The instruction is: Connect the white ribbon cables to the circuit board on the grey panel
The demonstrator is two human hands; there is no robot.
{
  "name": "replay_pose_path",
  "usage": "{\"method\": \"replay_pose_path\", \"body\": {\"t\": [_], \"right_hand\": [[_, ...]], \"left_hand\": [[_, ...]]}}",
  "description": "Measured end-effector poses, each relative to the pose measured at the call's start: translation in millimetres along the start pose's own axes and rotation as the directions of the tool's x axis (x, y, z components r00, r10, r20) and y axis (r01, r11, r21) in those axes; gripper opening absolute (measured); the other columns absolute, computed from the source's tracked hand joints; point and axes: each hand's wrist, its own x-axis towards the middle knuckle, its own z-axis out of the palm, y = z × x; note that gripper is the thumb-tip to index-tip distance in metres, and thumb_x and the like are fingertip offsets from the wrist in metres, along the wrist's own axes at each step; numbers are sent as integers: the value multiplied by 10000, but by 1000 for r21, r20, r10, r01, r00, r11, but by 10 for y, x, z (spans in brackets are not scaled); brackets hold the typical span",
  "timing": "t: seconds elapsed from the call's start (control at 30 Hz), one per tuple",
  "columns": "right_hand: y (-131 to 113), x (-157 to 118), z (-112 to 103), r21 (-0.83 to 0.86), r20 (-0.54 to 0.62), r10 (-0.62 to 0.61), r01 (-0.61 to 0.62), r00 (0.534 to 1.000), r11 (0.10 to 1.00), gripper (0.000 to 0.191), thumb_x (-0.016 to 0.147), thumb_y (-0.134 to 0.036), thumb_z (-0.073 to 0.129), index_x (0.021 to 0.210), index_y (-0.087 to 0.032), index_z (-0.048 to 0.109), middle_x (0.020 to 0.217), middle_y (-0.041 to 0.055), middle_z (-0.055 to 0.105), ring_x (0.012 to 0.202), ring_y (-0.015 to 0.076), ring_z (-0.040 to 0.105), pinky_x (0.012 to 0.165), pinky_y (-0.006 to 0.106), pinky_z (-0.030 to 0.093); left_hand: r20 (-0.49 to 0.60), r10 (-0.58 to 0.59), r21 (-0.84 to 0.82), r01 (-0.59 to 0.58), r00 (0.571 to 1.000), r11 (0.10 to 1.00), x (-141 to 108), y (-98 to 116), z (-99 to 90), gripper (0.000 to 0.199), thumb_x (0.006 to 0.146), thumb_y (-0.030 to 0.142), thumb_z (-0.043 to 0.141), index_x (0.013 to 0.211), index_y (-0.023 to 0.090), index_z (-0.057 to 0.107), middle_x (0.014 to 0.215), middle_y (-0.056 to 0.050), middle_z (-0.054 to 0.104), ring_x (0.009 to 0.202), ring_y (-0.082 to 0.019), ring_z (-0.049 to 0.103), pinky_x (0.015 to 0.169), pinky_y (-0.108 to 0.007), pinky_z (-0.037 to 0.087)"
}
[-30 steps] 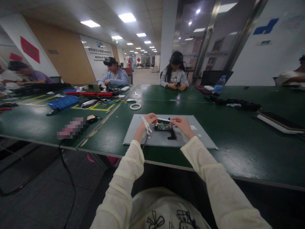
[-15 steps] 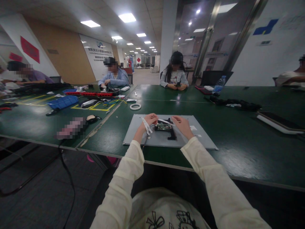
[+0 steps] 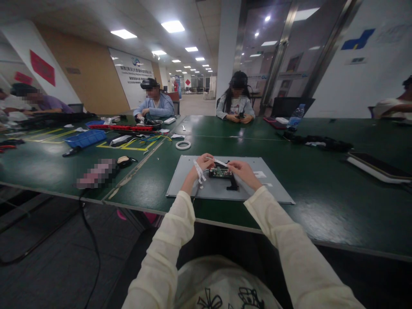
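A thin white strip (image 3: 220,162) is stretched between my two hands, above a green circuit board (image 3: 220,171) in a black frame. My left hand (image 3: 204,163) pinches its left end, and more white strip hangs over that wrist. The fingers of my right hand (image 3: 242,170) are closed on the other end. Beneath them lies a grey panel (image 3: 183,180), flat on the green table. Black bracket pieces (image 3: 232,187) stand out beside the board. White pieces (image 3: 259,174) lie on the panel right of my right hand.
Beyond the panel lies a white ring roll (image 3: 183,145). To the left are a pink item (image 3: 96,173), a blue tray (image 3: 85,137) and cables. A black and white device (image 3: 376,166) and a bottle (image 3: 296,115) are on the right. Two people sit opposite.
My right hand has moved a little left and down, closer to my left hand, so the strip between them spans a shorter gap. My left hand has barely moved.
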Motion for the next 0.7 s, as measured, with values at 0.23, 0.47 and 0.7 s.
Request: {"method": "replay_pose_path", "body": {"t": [0.23, 0.47, 0.7], "right_hand": [[142, 73, -22, 73, -214, 102, -88, 971, 993, 365, 744, -353, 533, 1035, -137, 575, 701, 34, 662, 624, 145, 597, 659, 289, 475], [172, 64, -40, 36, -249, 137, -132, 959, 991, 377, 749, -347, 531, 1063, -144, 576, 726, 41, 675, 654, 155, 618, 679, 308, 494], [169, 59, -42, 12, -257, 145, -147, 955, 989, 362, 747, -327, 532, 1058, -147, 580, 728, 42, 677, 657, 157, 622, 684, 315, 501]], "left_hand": [[63, 150, 283, -162, 987, 945, 48, -87, -40, 203, 699, 210, 617, 889, 136, 615, 923, -66, 665, 918, -171, 603, 883, -313, 435], [377, -4, 498, -199, 926, 844, -53, -54, -74, 396, 616, 261, 679, 1002, 177, 659, 1051, -40, 644, 986, -220, 580, 913, -318, 416], [324, -31, 527, -153, 946, 836, -53, -96, -96, 430, 583, 286, 715, 1002, 203, 661, 1021, -30, 645, 944, -213, 592, 878, -314, 450]]}}
